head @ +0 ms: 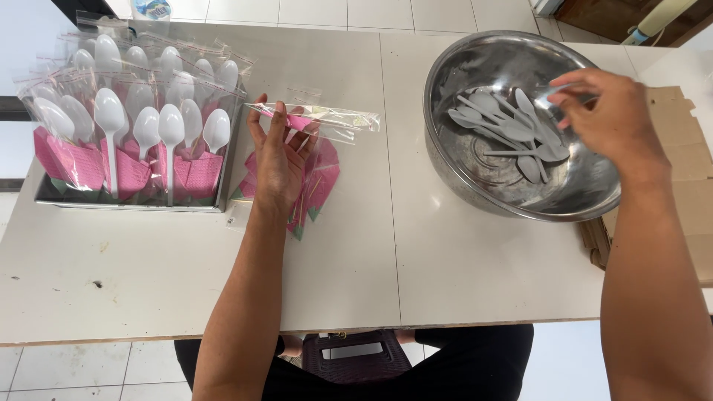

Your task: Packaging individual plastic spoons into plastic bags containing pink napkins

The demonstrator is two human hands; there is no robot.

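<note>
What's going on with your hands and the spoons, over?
Left hand holds clear bag over pink napkins. Right hand in steel bowl, fingers pinching a white spoon. Nothing blocking.

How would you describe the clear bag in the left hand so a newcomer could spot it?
Start at the white table. Between the tray of packed spoons and the steel bowl, the left hand holds up a clear bag. Unlike the trayed packs, it has no spoon.
</note>
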